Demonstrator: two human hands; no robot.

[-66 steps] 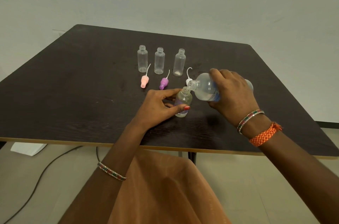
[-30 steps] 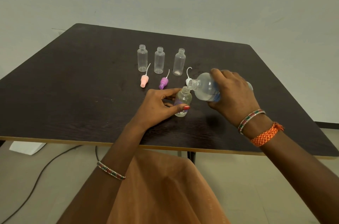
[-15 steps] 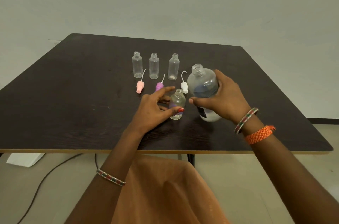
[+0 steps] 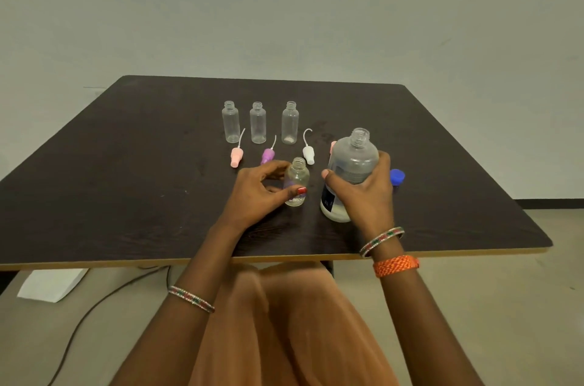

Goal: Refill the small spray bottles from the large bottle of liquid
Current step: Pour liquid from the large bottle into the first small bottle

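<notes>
R hand [image 4: 363,196] grips big bottle [image 4: 354,161], upright on table [image 4: 126,164]. L hand [image 4: 259,193] pinches small bottle [image 4: 297,180] beside it.

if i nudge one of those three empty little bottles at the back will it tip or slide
Probably tip. The three back bottles look tall and narrow, standing upright on small bases. They appear clear, thin plastic and mostly empty, so likely very light, and a high push should topple them. With round bodies, a fallen one would probably roll on the flat table.
</notes>
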